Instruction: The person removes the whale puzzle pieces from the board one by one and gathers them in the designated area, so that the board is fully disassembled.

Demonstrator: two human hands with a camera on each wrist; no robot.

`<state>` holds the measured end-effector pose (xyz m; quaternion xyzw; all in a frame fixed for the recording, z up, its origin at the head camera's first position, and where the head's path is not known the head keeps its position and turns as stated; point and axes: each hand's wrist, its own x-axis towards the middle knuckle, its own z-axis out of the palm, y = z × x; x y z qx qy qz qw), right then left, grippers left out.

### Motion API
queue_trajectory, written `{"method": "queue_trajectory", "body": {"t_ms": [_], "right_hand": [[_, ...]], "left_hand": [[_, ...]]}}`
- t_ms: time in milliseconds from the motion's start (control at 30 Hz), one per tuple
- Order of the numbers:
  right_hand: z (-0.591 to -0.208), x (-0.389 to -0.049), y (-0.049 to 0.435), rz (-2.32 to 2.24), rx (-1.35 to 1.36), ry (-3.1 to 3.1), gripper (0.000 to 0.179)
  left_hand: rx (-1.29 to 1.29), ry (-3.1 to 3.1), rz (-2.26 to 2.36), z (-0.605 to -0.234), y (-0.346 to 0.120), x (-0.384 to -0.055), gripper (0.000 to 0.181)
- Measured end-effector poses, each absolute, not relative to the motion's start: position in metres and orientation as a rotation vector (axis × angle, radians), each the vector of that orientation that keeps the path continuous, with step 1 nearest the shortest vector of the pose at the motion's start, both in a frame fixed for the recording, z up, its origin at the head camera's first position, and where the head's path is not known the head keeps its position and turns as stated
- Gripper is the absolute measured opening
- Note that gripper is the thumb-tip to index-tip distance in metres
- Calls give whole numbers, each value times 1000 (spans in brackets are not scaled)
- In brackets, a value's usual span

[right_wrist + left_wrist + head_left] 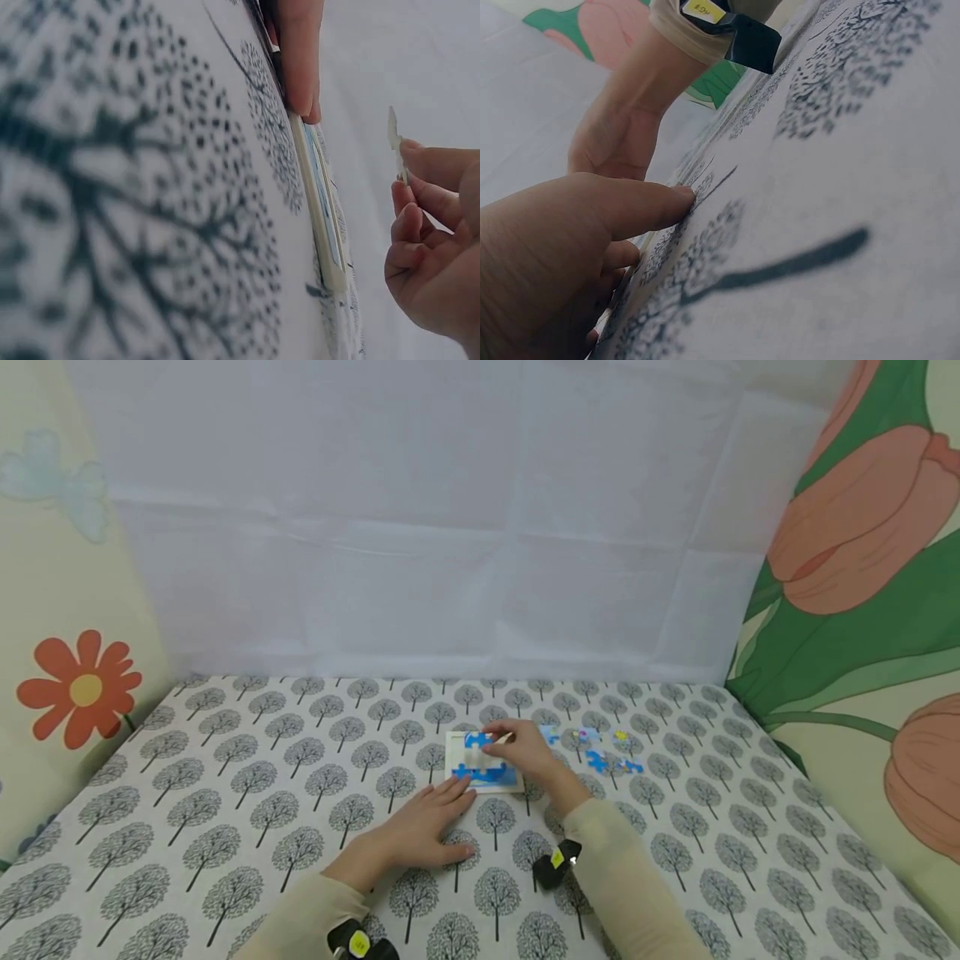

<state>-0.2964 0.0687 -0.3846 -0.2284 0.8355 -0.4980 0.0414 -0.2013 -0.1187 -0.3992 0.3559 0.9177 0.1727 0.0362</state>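
Observation:
A small puzzle tray (452, 745) with a pale rim lies on the tablecloth, partly filled with blue jigsaw pieces along its top and bottom. My left hand (422, 828) rests with fingers extended, its fingertips on the tray's near left edge. In the left wrist view, the thumb of the left hand (562, 232) is stretched out over the cloth. Above the tray, my right hand (531, 752) pinches a thin jigsaw piece (393, 131) between thumb and fingers. The right wrist view shows that piece edge-on, held apart from the tray, so its printed face is hidden.
Several loose jigsaw pieces (597, 762) lie right of the tray, some blue, others with yellow or pink. A tree-patterned tablecloth (300, 802) covers the table. Behind stands a white cloth backdrop (450, 527), with flower-painted walls on both sides.

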Motion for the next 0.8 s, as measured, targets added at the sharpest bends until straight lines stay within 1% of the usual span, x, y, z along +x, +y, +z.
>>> {"method": "queue_trajectory", "body": {"t_ms": [233, 467, 667, 800], "right_hand": [[-376, -294, 82, -1491, -569, 2616, 28], [-373, -293, 106, -1456, -544, 2707, 27], [-371, -291, 123, -1459, -481, 2690, 31], [-370, -290, 136, -1464, -504, 2687, 31]], "left_hand": [[1083, 2815, 538, -399, -118, -201, 71], [1067, 2803, 542, -400, -118, -201, 71], [1077, 2812, 536, -400, -119, -200, 71], [1083, 2820, 530, -400, -119, -200, 71]]}}
